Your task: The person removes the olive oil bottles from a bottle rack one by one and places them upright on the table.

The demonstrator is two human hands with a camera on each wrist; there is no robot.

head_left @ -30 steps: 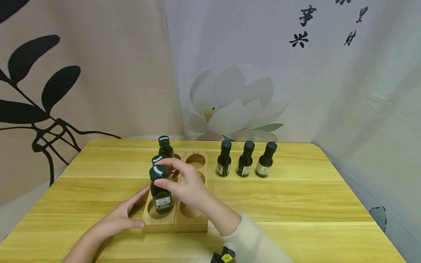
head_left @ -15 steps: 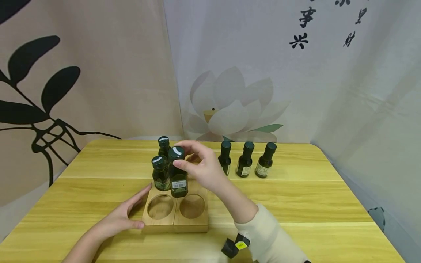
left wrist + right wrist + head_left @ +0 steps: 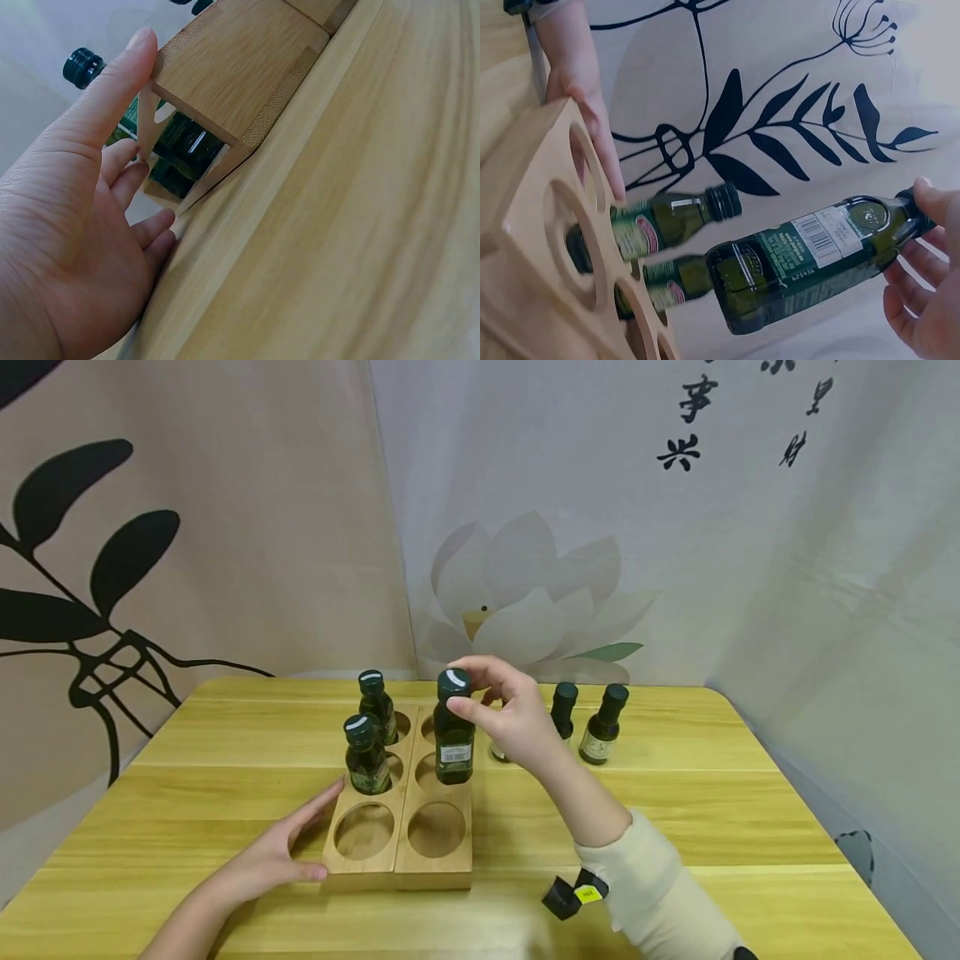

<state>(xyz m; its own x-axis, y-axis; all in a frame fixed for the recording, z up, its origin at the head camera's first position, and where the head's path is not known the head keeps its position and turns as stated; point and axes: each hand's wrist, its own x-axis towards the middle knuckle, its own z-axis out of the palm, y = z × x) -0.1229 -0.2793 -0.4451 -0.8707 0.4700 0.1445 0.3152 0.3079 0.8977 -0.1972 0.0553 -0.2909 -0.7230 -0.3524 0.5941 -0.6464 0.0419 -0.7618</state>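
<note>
In the head view my right hand point(image 3: 517, 718) pinches a dark green glass bottle point(image 3: 453, 735) by its cap and neck. The bottle hangs roughly upright over the right column of a wooden bottle rack point(image 3: 402, 860); the right wrist view shows its base point(image 3: 739, 292) apart from the wood. Two similar bottles stand in the rack's left column, one in the back hole point(image 3: 375, 706) and one in the middle hole point(image 3: 367, 764). At the rack's front left corner, my left hand point(image 3: 273, 852) touches it with thumb and fingers extended along the edges.
Right of the rack stand small dark bottles with pale labels: one on the far right point(image 3: 602, 727), a partly covered one point(image 3: 563, 710), and a third mostly hidden behind my right hand. The wooden table point(image 3: 675, 827) ends at a printed curtain point(image 3: 300, 568).
My right hand has lifted the bottle from above the front left hole and carried it right and backward over the right column. The left hand and rack stay put.
</note>
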